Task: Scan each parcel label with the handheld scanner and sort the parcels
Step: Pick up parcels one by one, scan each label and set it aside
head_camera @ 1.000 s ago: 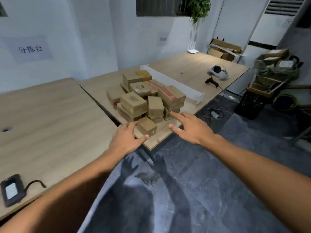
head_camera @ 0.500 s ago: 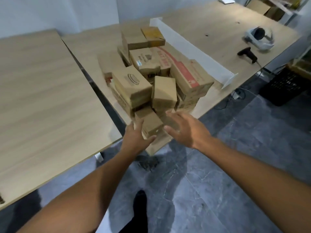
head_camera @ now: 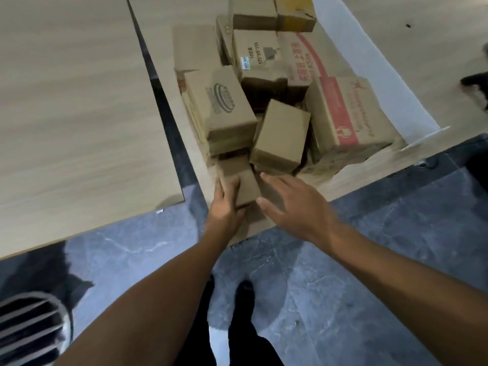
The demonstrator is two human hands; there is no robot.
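Observation:
A heap of brown cardboard parcels [head_camera: 266, 83] lies at the near corner of a wooden table [head_camera: 351, 178]. The nearest one is a small plain parcel [head_camera: 245, 186] at the table's front edge. My left hand [head_camera: 227, 202] lies against its left side with the fingers curled over its top. My right hand [head_camera: 295, 204] hovers just to its right, fingers spread, holding nothing. A dark shape at the right edge of the frame, partly cut off, is the handheld scanner [head_camera: 476, 84] on the table.
A second wooden table [head_camera: 74, 101] stands to the left, with a dark gap between the two. A long white divider [head_camera: 375, 64] runs across the table behind the heap. Grey floor and my dark shoes [head_camera: 245, 294] are below.
I have stepped closer and the view has tilted down onto the heap. My left hand has closed onto the small front parcel; my right hand has come nearer to its right side.

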